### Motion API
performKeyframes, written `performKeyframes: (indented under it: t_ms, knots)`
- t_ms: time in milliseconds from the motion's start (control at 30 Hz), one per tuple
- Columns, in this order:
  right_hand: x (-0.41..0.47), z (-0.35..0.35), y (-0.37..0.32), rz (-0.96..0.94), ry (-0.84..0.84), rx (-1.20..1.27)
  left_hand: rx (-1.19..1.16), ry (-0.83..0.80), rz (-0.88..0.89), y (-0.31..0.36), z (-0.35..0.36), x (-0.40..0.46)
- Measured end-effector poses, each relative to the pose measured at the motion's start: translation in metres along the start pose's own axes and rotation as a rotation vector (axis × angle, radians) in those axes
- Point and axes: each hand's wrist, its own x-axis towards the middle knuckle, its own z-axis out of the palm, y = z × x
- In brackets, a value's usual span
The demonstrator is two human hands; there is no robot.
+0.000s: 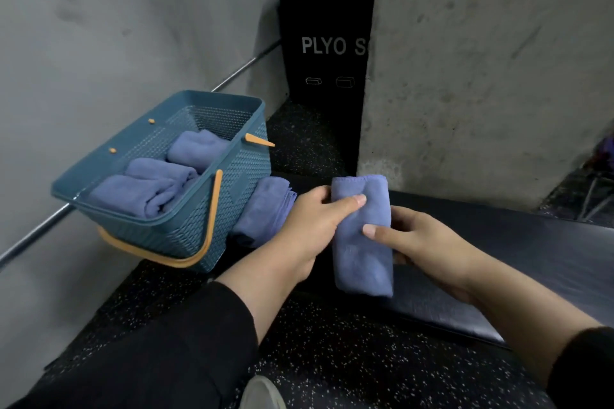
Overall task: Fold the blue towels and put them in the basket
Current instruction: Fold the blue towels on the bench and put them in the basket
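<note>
1. Holding a folded towel [362, 242] between both hands, the person has it just above the dark tabletop [498, 242], its long side running away from the camera.
2. The left hand [312, 222] grips the towel's left edge near the far end; its thumb lies across the top and the other fingers curl underneath, out of sight.
3. The right hand [422, 242] pinches the right edge at mid-length, thumb pressed on top, fingers tucked below the cloth.
4. The fold looks finished: the towel is a narrow, thick, neat bundle with no loose corner showing. By my reading the step in hand is the carry, not the folding.
5. Another towel [265, 209] lies on the tabletop just beside the basket [212, 229], touching its wall; it seems only loosely folded and probably comes next.
6. The basket stands at the left, near the wall [99, 43], with its orange handle [199, 252] dropped down at the front. Three folded towels [159, 183] already lie inside, side by side.
7. The next move calls for lifting the bundle over the near rim and swinging it left, keeping both grips firm so the layers do not slip open.
8. Free room in the basket appears to be along the near side; the bundle should go down flat there.
9. Behind stand a black box [325, 43] and a concrete pillar [481, 60].
</note>
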Motion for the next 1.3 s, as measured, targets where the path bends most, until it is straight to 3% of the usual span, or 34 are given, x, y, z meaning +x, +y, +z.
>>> performKeyframes:
  t_ms: [133,233,300,433,567,667,733,867,933,1000,1067,1100,1200,1300]
  knots:
    - [0.009,0.016,-0.002,0.052,0.026,0.054,0.145,0.043,0.045,-0.004,-0.019,-0.007]
    - [0.022,0.027,-0.003,0.088,0.109,0.102,0.492,0.145,0.139,0.002,-0.043,-0.007]
    - [0.032,0.035,-0.006,0.098,0.144,0.146,0.673,0.229,0.337,0.014,-0.062,-0.015]
    - [0.059,0.06,-0.018,0.081,0.15,0.201,0.808,0.382,0.752,0.053,-0.111,-0.034]
    - [0.099,0.093,-0.026,0.09,0.15,0.265,0.865,0.609,0.713,0.069,-0.163,-0.04]
    - [0.129,0.113,-0.033,0.108,0.144,0.261,0.885,0.573,0.702,0.062,-0.171,-0.041]
    - [0.145,0.124,-0.035,0.117,0.166,0.17,0.92,0.502,0.722,0.057,-0.171,-0.039]
    - [0.159,0.134,-0.026,0.102,0.253,-0.238,0.931,0.452,0.683,0.051,-0.179,-0.035]
    - [0.159,0.132,-0.019,-0.031,0.375,-0.603,0.925,0.456,0.645,0.049,-0.184,-0.034]
    - [0.157,0.129,-0.012,-0.286,0.515,-0.854,0.91,0.446,0.612,0.047,-0.185,-0.033]
    - [0.157,0.127,-0.012,-0.501,0.432,-0.977,0.912,0.433,0.597,0.044,-0.185,-0.033]
    - [0.156,0.129,-0.013,-0.505,0.312,-1.026,0.916,0.425,0.608,0.043,-0.185,-0.033]
    - [0.16,0.135,-0.011,-0.313,0.043,-1.09,0.927,0.399,0.621,0.042,-0.186,-0.03]
    - [0.164,0.136,-0.011,-0.259,0.0,-1.099,0.933,0.373,0.618,0.042,-0.186,-0.029]
